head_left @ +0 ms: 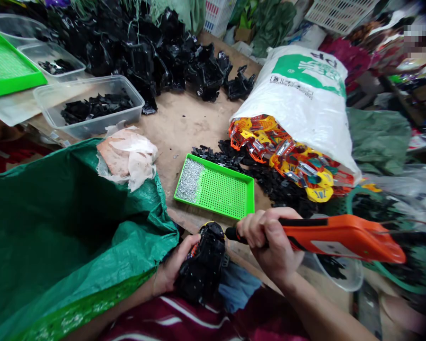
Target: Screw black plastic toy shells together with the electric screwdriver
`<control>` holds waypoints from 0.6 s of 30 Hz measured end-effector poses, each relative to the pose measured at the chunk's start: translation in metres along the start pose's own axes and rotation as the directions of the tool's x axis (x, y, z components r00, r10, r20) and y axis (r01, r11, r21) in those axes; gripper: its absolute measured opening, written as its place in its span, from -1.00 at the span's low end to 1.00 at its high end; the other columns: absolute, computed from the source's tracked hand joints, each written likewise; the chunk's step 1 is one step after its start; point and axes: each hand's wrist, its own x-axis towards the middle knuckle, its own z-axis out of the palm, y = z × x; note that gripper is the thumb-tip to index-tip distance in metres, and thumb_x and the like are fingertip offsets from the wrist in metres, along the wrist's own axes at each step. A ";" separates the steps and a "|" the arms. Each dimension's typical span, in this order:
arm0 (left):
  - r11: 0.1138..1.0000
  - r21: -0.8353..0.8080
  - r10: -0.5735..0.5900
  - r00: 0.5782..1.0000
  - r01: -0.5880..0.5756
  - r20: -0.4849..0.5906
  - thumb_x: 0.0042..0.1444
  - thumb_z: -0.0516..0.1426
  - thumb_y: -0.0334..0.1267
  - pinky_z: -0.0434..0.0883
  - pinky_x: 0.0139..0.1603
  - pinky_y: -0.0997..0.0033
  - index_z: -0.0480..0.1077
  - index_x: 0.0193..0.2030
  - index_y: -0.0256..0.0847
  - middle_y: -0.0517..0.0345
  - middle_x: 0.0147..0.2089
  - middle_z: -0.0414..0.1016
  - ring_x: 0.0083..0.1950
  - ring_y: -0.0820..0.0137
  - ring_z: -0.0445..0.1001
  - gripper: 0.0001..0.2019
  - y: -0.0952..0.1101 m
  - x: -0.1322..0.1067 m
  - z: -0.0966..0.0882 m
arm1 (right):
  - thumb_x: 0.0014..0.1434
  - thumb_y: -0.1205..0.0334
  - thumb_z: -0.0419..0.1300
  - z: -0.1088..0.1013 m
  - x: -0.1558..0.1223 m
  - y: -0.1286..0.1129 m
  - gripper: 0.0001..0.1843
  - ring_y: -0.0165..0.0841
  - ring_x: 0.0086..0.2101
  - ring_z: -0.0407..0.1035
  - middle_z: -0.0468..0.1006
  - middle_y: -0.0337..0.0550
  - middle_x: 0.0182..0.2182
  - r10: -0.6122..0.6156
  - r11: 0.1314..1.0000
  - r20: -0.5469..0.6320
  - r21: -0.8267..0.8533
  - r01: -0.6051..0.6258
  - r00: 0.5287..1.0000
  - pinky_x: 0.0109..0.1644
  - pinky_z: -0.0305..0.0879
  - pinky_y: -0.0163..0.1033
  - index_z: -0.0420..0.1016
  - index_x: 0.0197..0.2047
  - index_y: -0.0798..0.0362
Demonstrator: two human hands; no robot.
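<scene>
My left hand (pixel 177 263) is closed on a black plastic toy car body (pixel 203 270), held upright near my lap, with bits of yellow and orange along its edge. In my right hand (pixel 270 241) is an orange electric screwdriver (pixel 337 234), its black tip pointing left and close to the upper end of the car body. Whether the tip touches it I cannot tell. Just beyond both hands lies a bright green perforated tray (pixel 227 192) with small silver screws (pixel 189 180) heaped at its left end.
A large green sack (pixel 135 251) gapes at my left. Loose black parts (pixel 280 187) lie behind the tray, beside a white sack (pixel 301 94) spilling orange and yellow shells (pixel 280 147). Clear tubs (pixel 128 111) of black pieces stand left; black bodies (pixel 138 61) are piled at the back.
</scene>
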 end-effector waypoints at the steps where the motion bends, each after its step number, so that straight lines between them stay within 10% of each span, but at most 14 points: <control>1: 1.000 0.002 0.000 1.000 0.000 -0.004 0.02 0.19 0.06 0.24 -0.32 0.48 0.44 -0.40 -0.25 0.22 -0.47 0.49 -0.42 0.47 0.34 -0.65 -0.001 0.001 -0.001 | 0.27 0.26 0.17 0.000 0.000 0.002 -0.86 -0.49 -0.70 0.12 0.23 -0.45 -0.71 0.012 1.000 -0.001 -0.001 -0.012 1.000 -0.55 0.18 -0.28 0.34 -0.36 -0.01; 18: 0.986 0.167 0.025 0.999 -0.030 0.031 0.14 0.09 0.14 0.23 -0.18 0.44 0.45 -0.26 -0.22 0.21 -0.38 0.46 -0.31 0.41 0.30 -0.58 -0.019 0.020 -0.025 | 0.23 0.20 0.22 0.001 0.009 0.011 -0.78 -0.52 -0.73 0.04 0.18 -0.50 -0.74 0.157 0.988 -0.098 0.033 -0.154 0.983 -0.59 0.13 -0.32 0.25 -0.39 -0.03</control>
